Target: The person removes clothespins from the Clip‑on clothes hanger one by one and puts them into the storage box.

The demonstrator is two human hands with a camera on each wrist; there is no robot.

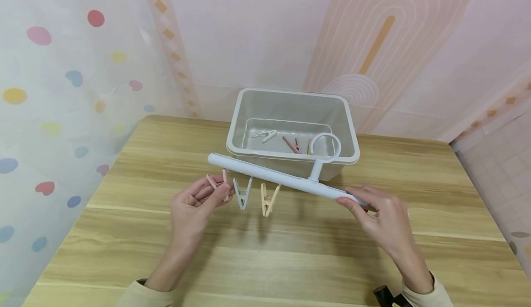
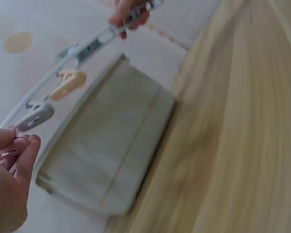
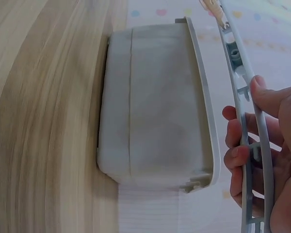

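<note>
Head view: pale blue hanger (image 1: 274, 174), one, with ring, raised above the wooden counter (image 1: 435, 205). Right hand (image 1: 383, 210): fingers gripping one end. Left hand (image 1: 199, 201): fingers pinching a pink clip (image 1: 226, 180) beneath the other end. Hanging between: grey clip (image 1: 243, 202), yellow clip (image 1: 267, 205). Behind, on the counter: bin (image 1: 234, 125), containing white clip (image 1: 269, 136), second pink clip (image 1: 292, 145).

Left wrist view: pinch close beside the grey clip; pink clip mostly hidden.

Right wrist view: fingers curled about the hanger's bar.
</note>
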